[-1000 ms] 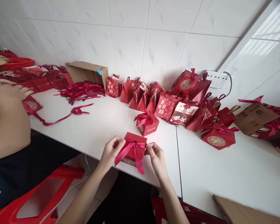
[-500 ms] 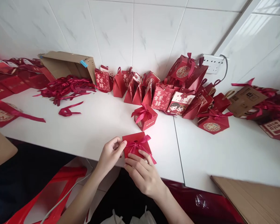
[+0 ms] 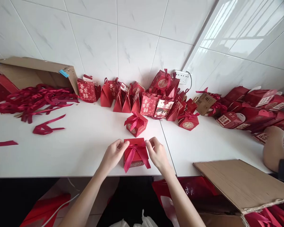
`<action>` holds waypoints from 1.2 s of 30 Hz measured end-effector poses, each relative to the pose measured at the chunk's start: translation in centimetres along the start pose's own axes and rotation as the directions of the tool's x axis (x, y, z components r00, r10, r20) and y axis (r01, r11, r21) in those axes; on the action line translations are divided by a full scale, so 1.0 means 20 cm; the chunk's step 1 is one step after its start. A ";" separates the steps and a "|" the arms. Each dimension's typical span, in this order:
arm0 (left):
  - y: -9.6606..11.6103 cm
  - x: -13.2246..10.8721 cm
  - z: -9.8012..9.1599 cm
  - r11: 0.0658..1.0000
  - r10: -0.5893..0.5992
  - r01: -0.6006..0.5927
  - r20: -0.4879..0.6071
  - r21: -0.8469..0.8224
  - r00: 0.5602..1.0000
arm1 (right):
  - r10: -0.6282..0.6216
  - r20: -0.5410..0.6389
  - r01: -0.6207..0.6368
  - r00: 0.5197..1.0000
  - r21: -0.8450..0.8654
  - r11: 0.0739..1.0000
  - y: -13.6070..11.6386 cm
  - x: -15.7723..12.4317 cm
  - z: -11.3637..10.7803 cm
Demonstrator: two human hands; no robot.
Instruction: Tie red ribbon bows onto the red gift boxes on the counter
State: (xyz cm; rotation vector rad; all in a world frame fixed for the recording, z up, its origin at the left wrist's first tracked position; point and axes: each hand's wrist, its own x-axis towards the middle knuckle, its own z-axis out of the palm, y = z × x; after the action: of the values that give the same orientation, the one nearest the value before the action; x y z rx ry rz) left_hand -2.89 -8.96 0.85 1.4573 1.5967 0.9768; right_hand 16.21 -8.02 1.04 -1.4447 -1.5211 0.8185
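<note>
A red gift box [image 3: 137, 142] sits near the front edge of the white table, a crimson ribbon bow [image 3: 132, 156] across its top and two tails hanging down its front. At its upper left corner my left hand [image 3: 114, 153] is closed, thumb and forefinger pinching the left side of the bow. My right hand [image 3: 157, 153] mirrors it at the upper right corner, closed on the bow's right side. Exactly how much ribbon lies between the fingertips is hidden. Just behind stands another red box with a bow [image 3: 136, 125].
Red gift boxes [image 3: 148, 105] line the wall. Loose ribbons [image 3: 38, 97] spill from a cardboard box [image 3: 26, 64] at left, and one ribbon [image 3: 46, 128] lies apart. Right are more red boxes [image 3: 255, 118], another person's arm [image 3: 273, 148] and a carton flap [image 3: 236, 179].
My right hand has moved from the front of the box to its right corner. The box has turned square to me, its ribbon tails now hanging in front. The view has swung right.
</note>
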 end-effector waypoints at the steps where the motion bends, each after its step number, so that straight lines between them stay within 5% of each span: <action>1: 0.00 0.00 0.00 1.000 0.012 -0.011 -0.001 0.011 1.000 | 0.056 0.042 -0.058 0.998 0.045 0.997 0.02 0.03 0.02; 11: -0.05 -0.03 0.04 0.990 0.039 -0.040 -0.010 -0.136 0.999 | 0.165 0.127 -0.202 0.978 0.389 0.899 0.10 -0.02 0.11; 26: -0.10 -0.01 0.10 0.977 0.011 -0.024 -0.060 -0.212 0.998 | 0.162 0.186 -0.239 0.969 0.555 0.797 0.17 -0.07 0.13; 30: -0.08 0.00 0.06 0.978 -0.003 -0.013 -0.075 -0.210 0.997 | 0.022 0.225 -0.122 0.974 0.438 0.890 0.20 -0.08 0.02; 34: -0.03 -0.04 0.06 0.975 0.054 -0.073 -0.095 -0.212 0.994 | -0.202 0.439 0.135 0.876 0.180 0.974 0.19 -0.09 -0.01; 36: -0.01 -0.07 0.08 0.965 0.049 -0.090 -0.166 -0.246 0.985 | -0.246 0.435 0.195 0.866 0.160 0.968 0.20 -0.10 0.00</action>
State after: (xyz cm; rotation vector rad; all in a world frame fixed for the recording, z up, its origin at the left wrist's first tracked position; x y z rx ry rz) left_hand -1.39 -10.28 -0.08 1.2932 1.4748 1.3154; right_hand 17.76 -9.49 -2.86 -1.0109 -1.9126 1.1317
